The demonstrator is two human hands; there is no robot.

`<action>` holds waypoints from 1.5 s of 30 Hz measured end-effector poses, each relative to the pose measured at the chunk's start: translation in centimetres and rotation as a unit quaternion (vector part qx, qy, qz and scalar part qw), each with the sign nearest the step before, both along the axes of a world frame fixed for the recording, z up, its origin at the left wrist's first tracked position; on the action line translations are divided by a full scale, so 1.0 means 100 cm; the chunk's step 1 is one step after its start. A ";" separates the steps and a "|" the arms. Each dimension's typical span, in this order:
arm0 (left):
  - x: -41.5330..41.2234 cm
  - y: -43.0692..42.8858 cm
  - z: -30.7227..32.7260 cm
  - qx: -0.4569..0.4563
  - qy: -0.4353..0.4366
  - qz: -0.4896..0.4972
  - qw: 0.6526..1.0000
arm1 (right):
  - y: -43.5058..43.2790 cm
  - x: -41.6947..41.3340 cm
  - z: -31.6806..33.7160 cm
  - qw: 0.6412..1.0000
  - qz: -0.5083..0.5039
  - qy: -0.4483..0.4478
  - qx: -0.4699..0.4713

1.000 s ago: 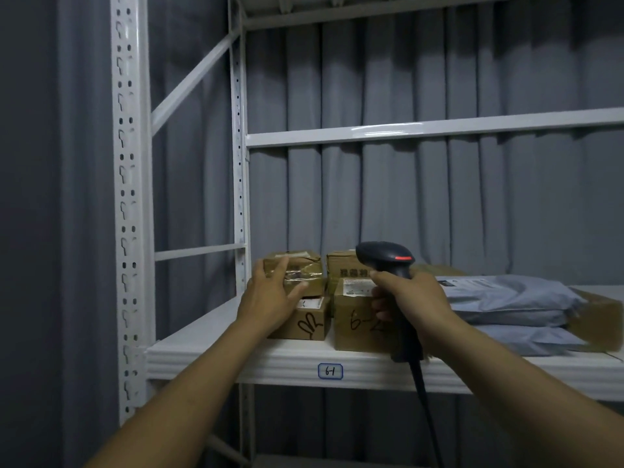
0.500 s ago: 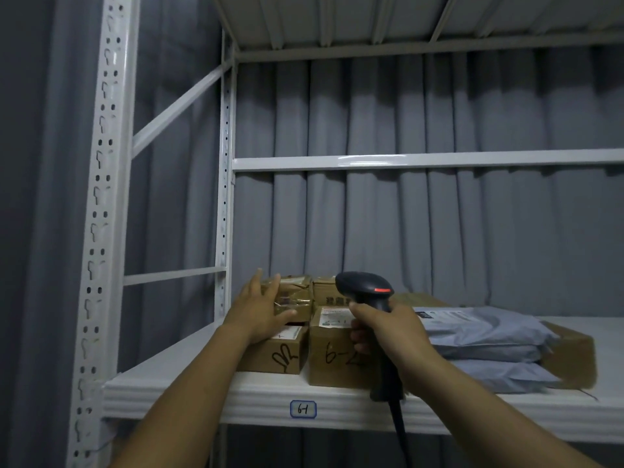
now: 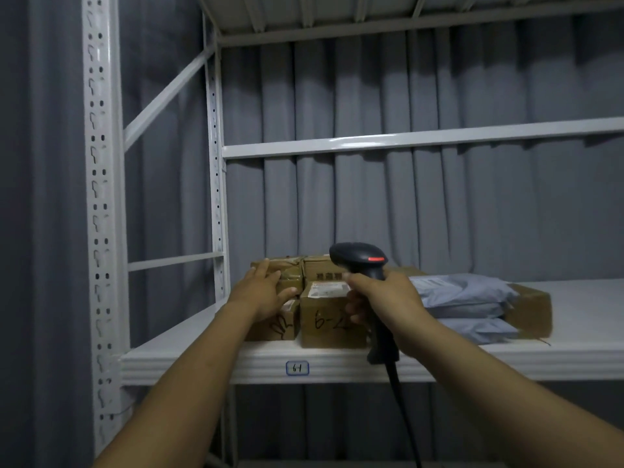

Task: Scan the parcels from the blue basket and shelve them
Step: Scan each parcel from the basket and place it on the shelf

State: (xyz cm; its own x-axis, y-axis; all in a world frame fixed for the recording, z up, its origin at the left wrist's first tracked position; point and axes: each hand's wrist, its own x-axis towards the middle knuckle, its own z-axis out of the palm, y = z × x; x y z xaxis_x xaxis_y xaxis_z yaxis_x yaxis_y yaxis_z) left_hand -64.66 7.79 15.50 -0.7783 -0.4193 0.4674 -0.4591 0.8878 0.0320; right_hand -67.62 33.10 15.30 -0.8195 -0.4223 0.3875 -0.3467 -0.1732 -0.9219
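My left hand (image 3: 261,295) lies flat on the top box (image 3: 288,270), fingers straight, no pinch; it sits on a lower box (image 3: 282,327) at the left end of the shelf (image 3: 202,363). My right hand (image 3: 388,305) grips the scanner (image 3: 358,258) just right of it, so left is nearer

White shelf (image 3: 202,361) bears cardboard boxes (image 3: 324,320) beside stacked grey mailer bags (image 3: 467,293).

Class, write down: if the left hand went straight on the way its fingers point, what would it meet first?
The left hand would meet the taped upper box first; its fingers seem to touch it now, though depth is unclear.
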 end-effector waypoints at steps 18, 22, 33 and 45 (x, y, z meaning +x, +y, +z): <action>0.161 0.202 -0.221 0.114 -0.048 -0.025 0.992 | 0.177 0.129 -0.162 0.986 0.043 -0.051 0.151; 0.170 0.243 -0.297 0.138 -0.116 -0.029 0.983 | 0.211 0.130 -0.237 0.975 0.036 -0.082 0.203; 0.128 0.287 -0.440 0.207 -0.270 -0.071 0.938 | 0.247 0.045 -0.393 0.936 -0.008 -0.215 0.280; 0.000 0.302 -0.516 0.385 -0.236 0.088 0.888 | 0.248 -0.023 -0.424 0.930 -0.006 -0.208 0.301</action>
State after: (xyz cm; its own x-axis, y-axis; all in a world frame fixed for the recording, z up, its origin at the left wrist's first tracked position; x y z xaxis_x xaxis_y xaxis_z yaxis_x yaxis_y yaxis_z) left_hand -64.70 37.98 -36.09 -0.7022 -0.6076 -0.3712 -0.7120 0.5989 0.3665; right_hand -69.96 57.88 -27.09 -0.8519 -0.4492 -0.2693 0.0644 0.4205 -0.9050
